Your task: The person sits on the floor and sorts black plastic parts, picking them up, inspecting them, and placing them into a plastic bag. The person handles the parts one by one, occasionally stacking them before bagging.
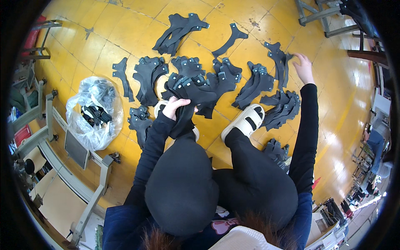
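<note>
My left hand [174,107] is closed round a thick bundle of black cut fabric pieces [185,89] with small pale labels, held in front of my left knee. On the far right, my right hand [303,68] reaches out with thumb and fingers apart. Its fingertips are at the edge of a small pile of black fabric pieces [280,62] on the floor. Whether they touch the top piece is hard to tell. Nearer me lies a fanned stack of black pieces [283,109], with another stack of black pieces [255,85] to its left.
Several more black stacks and single pieces [231,41] lie on the yellow tiled floor [104,41]. A clear plastic bag [93,112] with dark contents stands at the left beside a grey metal frame [102,179]. My pale sandal [246,123] is among the stacks. Stools [329,18] stand far right.
</note>
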A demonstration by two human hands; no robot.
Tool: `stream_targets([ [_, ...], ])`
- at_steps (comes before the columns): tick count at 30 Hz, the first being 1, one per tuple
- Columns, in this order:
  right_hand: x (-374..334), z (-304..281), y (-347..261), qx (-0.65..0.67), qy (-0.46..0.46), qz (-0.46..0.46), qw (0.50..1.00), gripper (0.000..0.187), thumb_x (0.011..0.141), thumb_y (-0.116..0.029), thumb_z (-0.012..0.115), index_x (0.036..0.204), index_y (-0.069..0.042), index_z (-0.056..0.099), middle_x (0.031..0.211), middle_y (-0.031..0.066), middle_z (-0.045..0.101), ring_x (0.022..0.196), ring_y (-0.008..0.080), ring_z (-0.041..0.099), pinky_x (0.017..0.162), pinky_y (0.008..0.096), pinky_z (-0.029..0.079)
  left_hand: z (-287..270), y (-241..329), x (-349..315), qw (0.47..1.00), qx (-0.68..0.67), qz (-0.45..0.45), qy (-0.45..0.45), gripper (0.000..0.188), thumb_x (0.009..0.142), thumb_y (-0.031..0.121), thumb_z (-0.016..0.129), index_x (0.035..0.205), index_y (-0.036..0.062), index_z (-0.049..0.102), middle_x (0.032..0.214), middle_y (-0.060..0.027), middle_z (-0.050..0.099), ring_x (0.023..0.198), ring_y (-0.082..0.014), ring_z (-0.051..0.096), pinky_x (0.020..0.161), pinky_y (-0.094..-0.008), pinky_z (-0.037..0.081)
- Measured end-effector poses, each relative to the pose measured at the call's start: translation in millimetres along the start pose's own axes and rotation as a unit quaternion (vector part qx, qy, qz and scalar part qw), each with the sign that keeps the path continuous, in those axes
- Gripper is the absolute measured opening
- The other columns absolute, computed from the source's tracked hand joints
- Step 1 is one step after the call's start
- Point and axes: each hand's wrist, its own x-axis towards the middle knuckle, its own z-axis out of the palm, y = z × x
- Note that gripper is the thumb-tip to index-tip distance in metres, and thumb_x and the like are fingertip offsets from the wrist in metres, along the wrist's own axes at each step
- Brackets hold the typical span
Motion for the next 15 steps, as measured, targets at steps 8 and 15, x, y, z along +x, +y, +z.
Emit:
stream_targets([
  [8, -43.3, -8.1, -211.4, 0.44, -0.335, -0.1, 0.827, 0.025, 0.086, -0.017, 0.059, 0.105, -0.001, 0.06, 0.097, 0.0103, 0.066, 0.092, 0.0184, 0.062, 0.084, 0.0303, 0.047, 4.9, -7.5, 8.3, 0.998, 0.06, -0.004, 0.001, 0.03, 0.082, 0.011, 0.06, 0.106, -0.0064, 0.057, 0.09, -0.0132, 0.066, 0.077, -0.0205, 0.065, 0.071, -0.027, 0.051],
  [15, -75.3, 7.7, -258.2, 0.459, -0.382, -0.084, 0.798, 0.027, 0.086, -0.022, 0.061, 0.099, 0.002, 0.06, 0.081, 0.0099, 0.064, 0.076, 0.0147, 0.059, 0.071, 0.0292, 0.045, 5.6, -19.5, 14.8, 0.996, 0.093, -0.012, 0.002, 0.03, 0.08, 0.008, 0.066, 0.107, -0.0053, 0.059, 0.094, -0.0108, 0.066, 0.082, -0.0164, 0.063, 0.075, -0.0258, 0.05],
])
